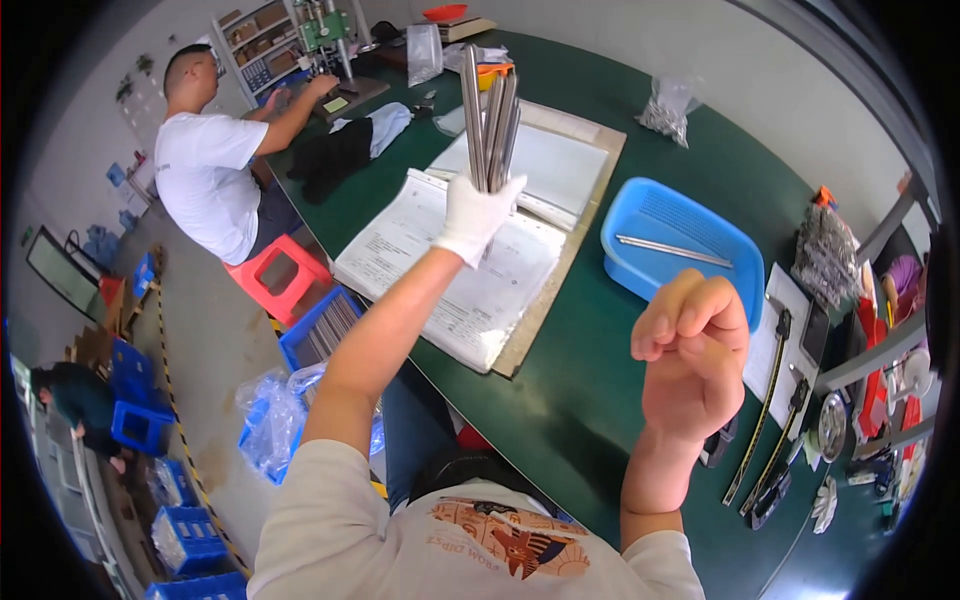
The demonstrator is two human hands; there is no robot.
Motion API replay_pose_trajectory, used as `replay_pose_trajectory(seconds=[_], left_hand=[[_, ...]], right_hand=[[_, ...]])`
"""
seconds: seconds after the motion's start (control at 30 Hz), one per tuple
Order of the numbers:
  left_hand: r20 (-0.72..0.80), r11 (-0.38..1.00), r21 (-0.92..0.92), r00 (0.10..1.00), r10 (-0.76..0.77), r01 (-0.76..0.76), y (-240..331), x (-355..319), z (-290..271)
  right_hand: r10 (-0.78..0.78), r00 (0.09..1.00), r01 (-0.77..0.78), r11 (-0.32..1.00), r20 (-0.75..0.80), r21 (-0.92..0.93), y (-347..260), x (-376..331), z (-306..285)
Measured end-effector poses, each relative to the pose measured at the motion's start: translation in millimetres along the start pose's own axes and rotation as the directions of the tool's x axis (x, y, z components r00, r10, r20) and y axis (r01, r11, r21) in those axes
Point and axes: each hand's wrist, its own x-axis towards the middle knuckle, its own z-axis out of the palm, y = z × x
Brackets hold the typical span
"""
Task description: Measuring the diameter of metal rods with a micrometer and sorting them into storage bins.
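Note:
My left hand [474, 216], in a white glove, is wrapped round the lower end of a bundle of several slim metal rods [490, 125]. The rods stand nearly upright above a binder of printed sheets in clear sleeves [430, 270], which lies open on a board. My right hand [695, 350] is bare and raised at the near side of a blue plastic basket [625, 275]. Its fingers are curled in toward the thumb, and nothing shows between them. Inside the basket lie a couple of metal rods [675, 250].
Calipers [765, 410] and tools crowd the green table's [560, 430] right side. Bagged parts [668, 112] lie at the back. A person [210, 165] in white sits at a green press [325, 30] on the far left. A red stool [280, 280] and blue crates [300, 345] stand on the floor.

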Motion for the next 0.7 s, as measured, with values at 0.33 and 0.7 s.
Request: replay_pose_trajectory(seconds=[0.33,0.7], left_hand=[[0.008,0.921,-0.390,1.000,0.003,0.001,4,0,-38],[-0.093,0.311,-0.948,0.875,-0.475,0.068,-19,-45,-115]], right_hand=[[0.107,0.992,-0.122,0.933,-0.063,-0.340,49,14,-2],[0.372,0.906,-0.112,0.671,0.202,-0.733,129,9,25]])
